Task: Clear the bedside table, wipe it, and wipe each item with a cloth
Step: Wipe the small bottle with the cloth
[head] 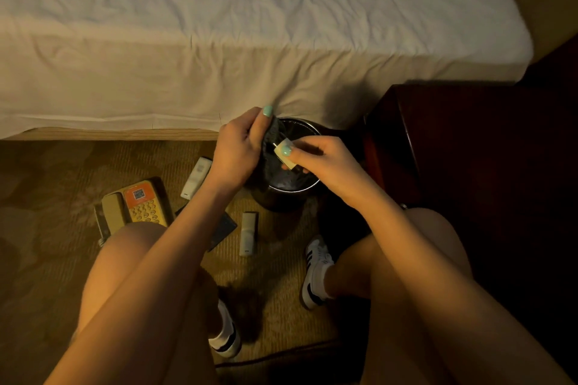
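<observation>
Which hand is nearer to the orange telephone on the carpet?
Left. The left hand, holding the dark cloth, is up and right of the telephone; the right hand, pinching a small white plug, is farther right, over the bin.

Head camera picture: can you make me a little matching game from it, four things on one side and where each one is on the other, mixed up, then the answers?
Things
1. dark cloth
2. small white plug
3. orange telephone
4. bedside table

Places
A. lying on the carpet
B. pinched in the right hand
C. standing at the right, beside the bed
D. gripped in the left hand

Pairs: 1-D, 2-B, 3-A, 4-C.
</observation>
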Available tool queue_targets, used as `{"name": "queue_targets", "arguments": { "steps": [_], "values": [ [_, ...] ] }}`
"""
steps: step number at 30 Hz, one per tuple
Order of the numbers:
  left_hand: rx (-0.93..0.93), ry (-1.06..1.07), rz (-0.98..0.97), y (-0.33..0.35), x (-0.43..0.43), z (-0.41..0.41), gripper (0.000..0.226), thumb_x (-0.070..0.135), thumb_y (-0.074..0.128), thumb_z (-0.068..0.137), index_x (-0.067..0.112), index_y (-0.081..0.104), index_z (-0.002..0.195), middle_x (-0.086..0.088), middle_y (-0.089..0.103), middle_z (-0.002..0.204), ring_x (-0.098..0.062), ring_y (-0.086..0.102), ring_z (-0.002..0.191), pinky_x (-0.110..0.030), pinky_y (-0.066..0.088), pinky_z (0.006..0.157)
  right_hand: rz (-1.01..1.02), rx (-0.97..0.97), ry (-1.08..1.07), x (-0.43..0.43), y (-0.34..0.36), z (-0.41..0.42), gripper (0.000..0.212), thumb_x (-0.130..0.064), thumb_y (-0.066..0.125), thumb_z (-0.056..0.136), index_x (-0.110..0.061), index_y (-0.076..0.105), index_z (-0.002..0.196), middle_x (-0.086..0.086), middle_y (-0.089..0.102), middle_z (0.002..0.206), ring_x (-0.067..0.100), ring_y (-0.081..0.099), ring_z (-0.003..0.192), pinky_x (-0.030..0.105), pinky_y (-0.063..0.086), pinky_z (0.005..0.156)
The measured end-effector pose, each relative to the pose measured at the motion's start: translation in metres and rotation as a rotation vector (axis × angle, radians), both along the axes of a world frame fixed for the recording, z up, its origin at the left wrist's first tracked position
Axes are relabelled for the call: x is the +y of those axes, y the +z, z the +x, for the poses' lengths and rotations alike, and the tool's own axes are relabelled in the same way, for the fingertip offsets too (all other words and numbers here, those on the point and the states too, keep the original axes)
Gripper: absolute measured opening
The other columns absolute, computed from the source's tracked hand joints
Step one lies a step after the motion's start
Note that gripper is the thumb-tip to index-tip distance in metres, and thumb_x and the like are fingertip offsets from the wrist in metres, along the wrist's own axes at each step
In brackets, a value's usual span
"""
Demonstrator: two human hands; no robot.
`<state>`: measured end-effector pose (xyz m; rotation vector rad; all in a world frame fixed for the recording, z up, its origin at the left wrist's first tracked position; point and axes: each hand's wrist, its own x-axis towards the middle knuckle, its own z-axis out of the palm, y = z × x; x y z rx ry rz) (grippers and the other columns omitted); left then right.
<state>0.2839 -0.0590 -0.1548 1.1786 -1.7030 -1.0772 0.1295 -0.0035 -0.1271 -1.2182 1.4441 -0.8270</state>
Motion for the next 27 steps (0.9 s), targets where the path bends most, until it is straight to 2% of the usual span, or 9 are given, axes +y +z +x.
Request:
{"name": "queue_targets", "arguments": {
  "steps": [3, 6, 7, 9, 12, 16, 20, 22, 27],
  "values": [
    [0.127, 0.023, 0.058, 0.015, 0.018, -0.008, 0.031, 0.024, 0.043, 0.103, 0.018, 0.057, 0.076, 0.012, 0.051, 0.06, 0.001, 0.044, 0.06, -0.024, 0.035, 0.06, -0.023, 0.007, -0.06, 0.016, 0.015, -0.002, 0.002, -0.022, 0.069, 0.087, -0.023, 0.07, 0.085, -0.009, 0.071, 0.078, 0.0, 0.066, 0.079, 0.018, 0.051, 0.073],
    [0.214, 0.037, 0.106, 0.037, 0.035, -0.019, 0.027, 0.029, 0.054, 0.098, 0.019, 0.061, 0.073, 0.014, 0.056, 0.059, -0.001, 0.048, 0.061, -0.024, 0.037, 0.062, -0.032, -0.01, -0.13, 0.038, 0.034, -0.009, 0.007, -0.022, 0.071, 0.085, -0.017, 0.071, 0.089, 0.003, 0.072, 0.089, 0.015, 0.068, 0.09, 0.034, 0.053, 0.085],
    [0.227, 0.036, 0.106, 0.044, 0.041, -0.024, 0.027, 0.032, 0.058, 0.095, 0.018, 0.06, 0.071, 0.011, 0.057, 0.063, -0.006, 0.05, 0.064, -0.029, 0.039, 0.064, -0.032, -0.017, -0.156, 0.047, 0.041, -0.013, 0.01, -0.022, 0.071, 0.085, -0.015, 0.07, 0.092, 0.005, 0.072, 0.091, 0.016, 0.068, 0.09, 0.034, 0.053, 0.084],
    [0.219, 0.024, 0.081, 0.061, 0.052, -0.035, 0.027, 0.034, 0.061, 0.091, 0.017, 0.059, 0.071, 0.0, 0.058, 0.068, -0.013, 0.052, 0.069, -0.034, 0.04, 0.066, -0.04, -0.014, -0.189, 0.064, 0.057, -0.02, 0.011, -0.022, 0.068, 0.087, -0.014, 0.069, 0.095, 0.001, 0.07, 0.088, 0.004, 0.066, 0.081, 0.021, 0.051, 0.07],
    [0.194, -0.022, 0.028, 0.092, 0.075, -0.054, 0.022, 0.027, 0.063, 0.093, 0.015, 0.059, 0.075, 0.003, 0.058, 0.071, -0.004, 0.053, 0.067, -0.023, 0.043, 0.066, -0.051, -0.057, -0.237, 0.093, 0.082, -0.034, 0.01, -0.022, 0.064, 0.09, -0.013, 0.066, 0.095, -0.004, 0.065, 0.081, -0.006, 0.06, 0.066, 0.011, 0.043, 0.055],
    [0.168, -0.074, -0.054, 0.131, 0.105, -0.076, 0.021, 0.027, 0.059, 0.096, 0.007, 0.062, 0.091, 0.006, 0.062, 0.076, 0.002, 0.058, 0.066, -0.018, 0.046, 0.062, -0.09, -0.109, -0.361, 0.133, 0.111, -0.058, 0.017, -0.015, 0.061, 0.092, -0.005, 0.061, 0.105, 0.009, 0.062, 0.1, 0.018, 0.061, 0.091, 0.026, 0.048, 0.073],
    [0.159, -0.137, -0.086, 0.157, 0.128, -0.097, 0.016, 0.028, 0.058, 0.097, 0.013, 0.063, 0.096, 0.007, 0.063, 0.081, 0.005, 0.059, 0.067, -0.014, 0.046, 0.06, -0.171, -0.188, -0.469, 0.177, 0.132, -0.085, 0.026, -0.007, 0.061, 0.09, -0.006, 0.054, 0.116, 0.004, 0.063, 0.103, 0.02, 0.063, 0.1, 0.035, 0.051, 0.087],
    [0.151, -0.153, -0.096, 0.163, 0.141, -0.108, 0.014, 0.027, 0.058, 0.097, 0.014, 0.063, 0.097, 0.007, 0.063, 0.081, 0.005, 0.058, 0.067, -0.012, 0.045, 0.058, -0.213, -0.163, -0.512, 0.201, 0.138, -0.102, 0.033, -0.005, 0.062, 0.089, -0.007, 0.052, 0.12, 0.003, 0.062, 0.107, 0.02, 0.063, 0.102, 0.035, 0.054, 0.085],
    [0.121, -0.305, -0.087, 0.169, 0.182, -0.148, 0.011, 0.023, 0.058, 0.097, 0.013, 0.062, 0.098, 0.005, 0.061, 0.078, 0.006, 0.058, 0.065, -0.013, 0.045, 0.061, -0.269, 0.063, -0.624, 0.264, 0.135, -0.153, 0.026, -0.003, 0.066, 0.086, -0.015, 0.057, 0.106, -0.001, 0.061, 0.102, 0.011, 0.061, 0.093, 0.024, 0.053, 0.075]
  ]
}}
